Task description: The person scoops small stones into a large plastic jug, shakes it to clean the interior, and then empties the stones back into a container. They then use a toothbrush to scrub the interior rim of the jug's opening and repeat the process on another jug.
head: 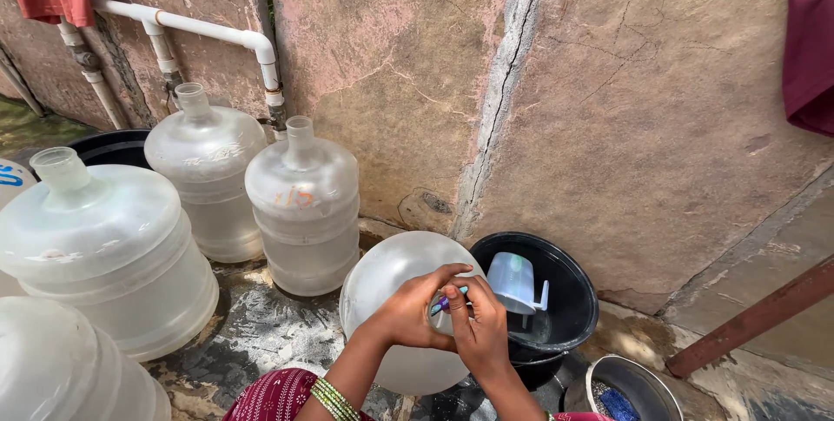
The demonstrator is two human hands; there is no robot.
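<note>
A big clear water jug (387, 286) leans toward me with its mouth under my hands. My left hand (415, 306) and my right hand (476, 321) meet over that mouth. Their fingertips pinch a small pale-blue and purple piece (445, 302) at the jug's opening. It is too small to tell whether it is a cap or a seal. Green bangles sit on my left wrist.
Several clear water jugs (304, 204) stand at the left against a cracked stone wall. A black tub (569, 299) with water and a clear mug (514, 282) is at the right. A steel bowl (647, 382) with a blue scrubber sits below. White pipe (208, 30) runs along the wall.
</note>
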